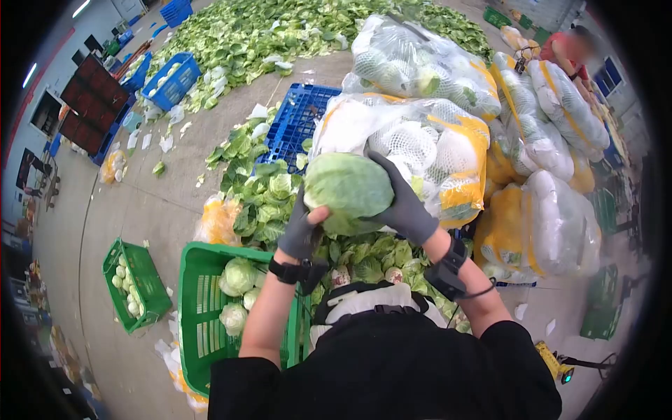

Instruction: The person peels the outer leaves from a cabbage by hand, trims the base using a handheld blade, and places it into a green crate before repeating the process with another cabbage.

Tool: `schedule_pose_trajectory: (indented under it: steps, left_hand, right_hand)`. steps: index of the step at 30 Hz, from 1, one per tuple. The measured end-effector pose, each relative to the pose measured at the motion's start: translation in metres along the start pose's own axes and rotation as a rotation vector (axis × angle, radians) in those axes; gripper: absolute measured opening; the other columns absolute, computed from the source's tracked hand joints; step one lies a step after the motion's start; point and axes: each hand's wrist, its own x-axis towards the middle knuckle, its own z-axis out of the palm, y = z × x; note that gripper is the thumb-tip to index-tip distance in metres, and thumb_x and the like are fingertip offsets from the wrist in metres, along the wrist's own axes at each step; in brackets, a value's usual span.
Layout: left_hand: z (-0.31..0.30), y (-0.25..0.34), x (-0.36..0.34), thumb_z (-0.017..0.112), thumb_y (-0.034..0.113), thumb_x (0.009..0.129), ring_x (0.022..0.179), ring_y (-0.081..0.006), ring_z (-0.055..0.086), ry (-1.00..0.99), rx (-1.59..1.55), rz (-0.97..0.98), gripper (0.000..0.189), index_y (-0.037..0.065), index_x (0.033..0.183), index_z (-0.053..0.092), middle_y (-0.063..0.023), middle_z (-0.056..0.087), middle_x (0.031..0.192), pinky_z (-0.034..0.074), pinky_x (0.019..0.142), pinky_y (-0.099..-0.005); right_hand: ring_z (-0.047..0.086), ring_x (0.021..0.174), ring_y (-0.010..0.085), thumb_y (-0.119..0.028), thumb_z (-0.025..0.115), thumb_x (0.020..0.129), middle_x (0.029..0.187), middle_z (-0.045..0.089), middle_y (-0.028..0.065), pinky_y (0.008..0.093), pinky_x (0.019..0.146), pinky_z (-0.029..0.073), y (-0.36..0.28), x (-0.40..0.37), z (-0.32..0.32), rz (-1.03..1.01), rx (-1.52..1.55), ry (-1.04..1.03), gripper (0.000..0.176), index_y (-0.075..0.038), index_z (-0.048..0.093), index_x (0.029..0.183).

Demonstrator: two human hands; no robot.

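Note:
A large pale green cabbage [348, 189] is held up in front of my body between both gloved hands. My left hand [302, 227] wraps its lower left side, the bare thumb pressed on the leaf. Against its right side lies my right hand [404, 203], fingers curved round the edge. Just behind the cabbage sits a clear plastic bag [413, 143] filled with cabbages in white foam nets. Below my left forearm stands a green crate [192, 315] with several cabbages [238, 276] in it.
Loose cabbage leaves [262, 210] cover the floor around my feet, with a big leaf heap [280, 31] beyond. Full bags [539, 224] are stacked at the right, near a person in red [565, 50]. A blue pallet [297, 115] and a smaller green crate [140, 280] are at the left.

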Motion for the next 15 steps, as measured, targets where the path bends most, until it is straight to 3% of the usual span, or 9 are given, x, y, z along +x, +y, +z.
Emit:
schedule_pose_trajectory:
  steps: [3,5,6,9,10,11,13,14,15]
  left_hand:
    - [-0.012,-0.015,-0.006,0.075,0.040,0.059,0.114,-0.0237,0.044,-0.039,-0.348,-0.051,0.096,0.004,0.132,0.026,-0.0116,0.042,0.126,0.036,0.096,-0.0372]
    - [-0.008,-0.021,-0.009,0.076,0.042,0.058,0.114,-0.0235,0.044,-0.043,-0.256,-0.007,0.098,0.004,0.132,0.026,-0.0116,0.042,0.127,0.036,0.096,-0.0374]
    - [-0.005,-0.022,-0.005,0.076,0.044,0.056,0.115,-0.0233,0.044,-0.046,-0.165,0.041,0.100,0.004,0.133,0.025,-0.0117,0.041,0.127,0.036,0.096,-0.0376]
    - [0.012,0.004,0.000,0.078,0.048,0.052,0.115,-0.0225,0.043,-0.104,0.134,0.091,0.106,0.004,0.133,0.025,-0.0108,0.041,0.127,0.036,0.095,-0.0378]
    - [0.008,0.000,0.005,0.074,0.043,0.061,0.114,-0.0215,0.044,-0.202,0.121,0.180,0.096,0.004,0.133,0.024,-0.0105,0.041,0.127,0.038,0.094,-0.0367]
    - [0.001,-0.009,0.007,0.074,0.043,0.061,0.114,-0.0215,0.044,-0.204,0.119,0.173,0.096,0.004,0.133,0.024,-0.0105,0.041,0.127,0.038,0.094,-0.0367]
    - [-0.001,-0.015,0.013,0.062,0.036,0.077,0.113,-0.0212,0.045,0.041,-0.075,-0.009,0.074,0.003,0.132,0.026,-0.0110,0.041,0.127,0.039,0.092,-0.0355]
    - [0.013,-0.002,0.007,0.046,0.027,0.088,0.111,-0.0203,0.046,-0.136,0.296,0.334,0.052,0.001,0.130,0.030,-0.0116,0.044,0.125,0.041,0.091,-0.0346]
    - [0.007,-0.006,0.007,0.046,0.027,0.088,0.111,-0.0203,0.046,-0.136,0.296,0.325,0.052,0.001,0.130,0.030,-0.0116,0.044,0.125,0.041,0.091,-0.0346]
  right_hand:
    - [0.036,0.120,0.0214,-0.023,0.076,0.064,0.133,0.034,0.0094,0.0336,0.100,0.031,-0.023,-0.016,0.009,0.037,0.219,0.133,0.094,-0.008,0.018,0.137]
    - [0.035,0.122,0.0214,-0.033,0.070,0.070,0.135,0.031,0.0090,0.0342,0.100,0.031,-0.024,-0.025,0.014,0.339,0.796,0.116,0.090,-0.009,0.017,0.137]
    - [0.034,0.123,0.0218,-0.038,0.065,0.073,0.135,0.031,0.0086,0.0340,0.100,0.031,-0.027,-0.027,0.018,0.384,0.959,0.034,0.086,-0.010,0.016,0.138]
    - [0.035,0.122,0.0223,-0.033,0.067,0.071,0.134,0.032,0.0082,0.0335,0.099,0.032,-0.034,-0.028,0.003,0.325,0.888,0.056,0.085,-0.010,0.017,0.137]
    - [0.036,0.121,0.0214,-0.029,0.069,0.068,0.131,0.035,0.0086,0.0325,0.100,0.031,-0.034,-0.022,0.001,0.200,0.694,0.073,0.087,-0.007,0.019,0.136]
    - [0.036,0.121,0.0214,-0.029,0.069,0.068,0.131,0.035,0.0086,0.0325,0.100,0.031,-0.035,-0.025,-0.002,0.204,0.695,0.080,0.087,-0.007,0.019,0.136]
    - [0.037,0.119,0.0202,-0.027,0.071,0.062,0.127,0.037,0.0092,0.0315,0.100,0.030,-0.035,-0.028,-0.008,0.123,0.385,0.069,0.091,-0.007,0.020,0.135]
    - [0.035,0.119,0.0195,-0.026,0.074,0.057,0.127,0.036,0.0093,0.0315,0.100,0.028,-0.031,-0.032,-0.009,0.125,0.484,0.054,0.097,-0.009,0.019,0.135]
    - [0.035,0.119,0.0195,-0.026,0.074,0.057,0.127,0.036,0.0093,0.0315,0.100,0.028,-0.027,-0.037,-0.009,0.130,0.487,0.060,0.097,-0.009,0.019,0.135]
